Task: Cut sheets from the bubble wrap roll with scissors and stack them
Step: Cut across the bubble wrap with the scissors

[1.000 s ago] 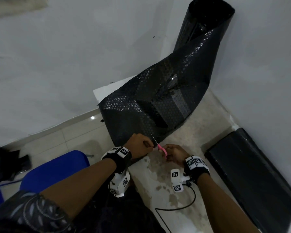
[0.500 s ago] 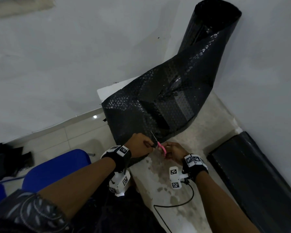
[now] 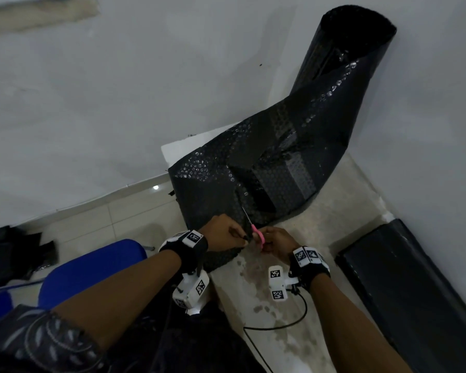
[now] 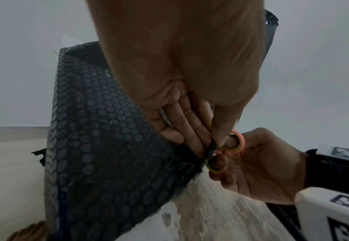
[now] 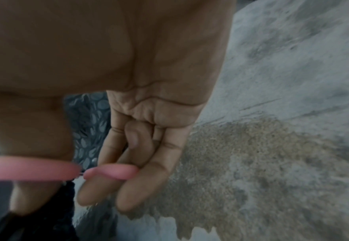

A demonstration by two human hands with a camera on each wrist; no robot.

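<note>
A black bubble wrap roll (image 3: 345,55) stands upright in the corner, and its loose sheet (image 3: 226,184) drapes down across the stained table toward me. My left hand (image 3: 228,231) pinches the near edge of the bubble wrap sheet (image 4: 111,146) between thumb and fingers. Just to its right, my right hand (image 3: 277,240) holds pink-handled scissors (image 3: 257,235) with thumb and finger through the loops (image 4: 234,141), blades pointing up into the sheet's edge. In the right wrist view the pink handles (image 5: 111,172) cross the fingers.
A flat stack of black sheets (image 3: 414,286) lies at the table's right by the wall. A blue chair (image 3: 92,267) stands at the lower left over a tiled floor. Dark material (image 3: 14,254) lies on the floor far left. A black cable (image 3: 288,324) runs across the table (image 3: 347,211).
The hands keep their holds on the sheet edge and the scissors; the view has shifted slightly, and the scissors sit a little further into the sheet.
</note>
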